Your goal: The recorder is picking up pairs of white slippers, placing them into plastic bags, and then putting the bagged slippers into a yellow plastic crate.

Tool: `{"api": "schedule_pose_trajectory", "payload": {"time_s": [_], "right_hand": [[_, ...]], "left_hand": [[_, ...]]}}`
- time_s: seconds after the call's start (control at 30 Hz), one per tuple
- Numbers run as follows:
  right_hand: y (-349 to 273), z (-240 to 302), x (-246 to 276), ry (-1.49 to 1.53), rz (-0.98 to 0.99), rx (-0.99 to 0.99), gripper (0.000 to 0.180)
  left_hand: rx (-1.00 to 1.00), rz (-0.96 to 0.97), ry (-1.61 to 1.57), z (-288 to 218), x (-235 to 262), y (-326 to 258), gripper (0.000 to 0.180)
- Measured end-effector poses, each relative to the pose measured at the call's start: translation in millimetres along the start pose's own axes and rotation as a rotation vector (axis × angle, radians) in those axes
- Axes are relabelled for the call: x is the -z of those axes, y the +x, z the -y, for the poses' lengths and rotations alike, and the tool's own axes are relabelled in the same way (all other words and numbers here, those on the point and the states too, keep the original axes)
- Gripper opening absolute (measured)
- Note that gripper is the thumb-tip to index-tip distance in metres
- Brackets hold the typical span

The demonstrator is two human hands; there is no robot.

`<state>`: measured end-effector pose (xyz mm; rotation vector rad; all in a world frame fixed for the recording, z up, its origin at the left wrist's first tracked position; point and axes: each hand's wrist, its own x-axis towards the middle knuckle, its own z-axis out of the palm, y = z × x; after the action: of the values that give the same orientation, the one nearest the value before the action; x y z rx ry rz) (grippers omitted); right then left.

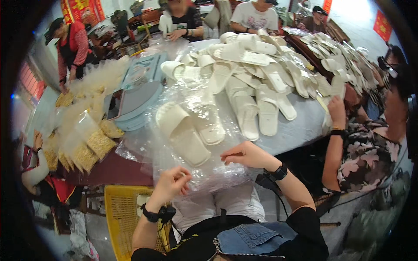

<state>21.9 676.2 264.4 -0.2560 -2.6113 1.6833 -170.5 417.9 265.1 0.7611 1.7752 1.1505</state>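
A pair of white slippers lies in front of me, the left slipper (185, 137) and the right slipper (209, 124) side by side on or in a clear plastic bag (220, 176); which of the two I cannot tell. My left hand (174, 180) is at the bag's near left edge with its fingers curled together. Over the bag's right side, close to the left slipper's near end, my right hand (247, 155) has its thumb and fingers drawn together. Any plastic film between either hand's fingertips is too fine to make out.
A large slipper pile (244, 56) covers the table's far middle, with more slippers (335, 56) at right. Left are a blue-grey scale (139, 106), a phone (115, 104) and filled clear bags (93, 141). A yellow basket (126, 217) stands below. Co-workers surround the table; one hand (337, 108) is at right.
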Motion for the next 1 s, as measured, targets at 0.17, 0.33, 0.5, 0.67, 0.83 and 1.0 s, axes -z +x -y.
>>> {"api": "schedule_pose_trajectory", "payload": {"time_s": [0.17, 0.33, 0.5, 0.67, 0.83, 1.0], "right_hand": [[-0.8, 32.5, 3.4, 0.359, -0.443, 0.052, 0.022], [9.3, -8.8, 20.4, -0.271, -0.981, 0.141, 0.025], [29.4, -48.9, 26.0, -0.365, -0.767, -0.049, 0.05], [22.1, -42.5, 26.6, -0.348, -0.535, -0.125, 0.055], [-6.9, -37.9, 36.4, 0.3, -0.284, -0.135, 0.058], [-33.7, -39.4, 31.3, -0.138, -0.317, 0.123, 0.057]], "left_hand": [[-0.235, 0.162, 0.239, 8.2, -46.2, -2.9, 0.016], [-0.462, -0.251, 0.244, 12.0, -31.5, -16.7, 0.016], [-0.144, -0.395, 0.112, 25.5, 0.3, -16.0, 0.028], [0.065, -0.239, -0.079, 32.0, -6.7, 7.3, 0.041], [-0.085, -0.241, -0.198, 56.4, 10.9, 9.4, 0.015], [-0.534, -0.479, 0.339, 57.9, 20.5, -12.9, 0.034]]}}
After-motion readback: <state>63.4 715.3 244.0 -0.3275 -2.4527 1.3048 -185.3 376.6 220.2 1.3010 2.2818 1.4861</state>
